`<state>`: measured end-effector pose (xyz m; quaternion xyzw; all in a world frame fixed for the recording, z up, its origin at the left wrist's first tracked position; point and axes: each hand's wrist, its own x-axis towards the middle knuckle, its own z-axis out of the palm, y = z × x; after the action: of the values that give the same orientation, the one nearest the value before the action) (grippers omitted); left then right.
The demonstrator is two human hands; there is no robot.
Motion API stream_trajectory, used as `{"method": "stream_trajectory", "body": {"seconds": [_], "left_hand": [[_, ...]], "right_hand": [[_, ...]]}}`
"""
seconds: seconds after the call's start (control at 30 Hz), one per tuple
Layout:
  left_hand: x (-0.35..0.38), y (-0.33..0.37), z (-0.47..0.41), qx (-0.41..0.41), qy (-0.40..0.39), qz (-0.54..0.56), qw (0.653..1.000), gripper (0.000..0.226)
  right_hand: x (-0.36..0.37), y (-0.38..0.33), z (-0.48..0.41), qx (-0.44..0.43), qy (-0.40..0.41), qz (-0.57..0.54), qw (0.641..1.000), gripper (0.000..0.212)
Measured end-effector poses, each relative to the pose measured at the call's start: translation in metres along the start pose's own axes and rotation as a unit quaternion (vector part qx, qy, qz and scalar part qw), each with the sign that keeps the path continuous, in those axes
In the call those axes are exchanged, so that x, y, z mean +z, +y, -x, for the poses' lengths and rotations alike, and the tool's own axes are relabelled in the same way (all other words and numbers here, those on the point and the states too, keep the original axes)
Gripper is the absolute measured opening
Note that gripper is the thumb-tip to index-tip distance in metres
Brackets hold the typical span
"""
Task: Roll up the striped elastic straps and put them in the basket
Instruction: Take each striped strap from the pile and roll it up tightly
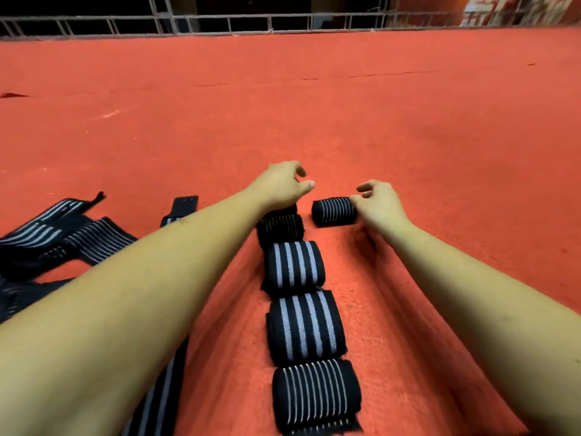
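Looks like you're finishing a roll [334, 211] at far right, right hand [382, 207] pinching its end, left hand [281, 184] loosely curled and empty; next, reach left for the loose straps [94, 237].

No readable text, label, brand, number or sign appears anywhere.

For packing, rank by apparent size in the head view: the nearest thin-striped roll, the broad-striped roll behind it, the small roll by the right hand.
1. Nearest black thin-striped elastic roll.
2. Black broad-striped elastic roll behind it; nearly alike, nearness makes this unsure.
3. Small black thin-striped roll by the right hand, farthest.
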<state>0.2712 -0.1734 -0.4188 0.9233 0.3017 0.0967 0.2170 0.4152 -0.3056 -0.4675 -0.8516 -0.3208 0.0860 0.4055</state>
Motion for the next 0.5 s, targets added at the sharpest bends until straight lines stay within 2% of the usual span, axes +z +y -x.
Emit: {"method": "stream_trajectory", "body": {"seconds": [0.13,0.33,0.5], "left_hand": [[-0.06,-0.03,0.054,-0.006,0.015,-0.014,1.0,0.021],[-0.124,-0.106,0.165,-0.091,0.048,-0.022,0.994,0.017],[-0.141,-0.163,0.264,-0.158,0.088,-0.049,0.982,0.017]], "right_hand": [[-0.003,-0.05,0.024,-0.025,-0.014,-0.019,0.999,0.033],[0.035,-0.146,0.091,-0.079,-0.109,-0.076,0.988,0.033],[0.092,-0.198,0.162,-0.104,-0.237,-0.079,0.963,0.061]]}}
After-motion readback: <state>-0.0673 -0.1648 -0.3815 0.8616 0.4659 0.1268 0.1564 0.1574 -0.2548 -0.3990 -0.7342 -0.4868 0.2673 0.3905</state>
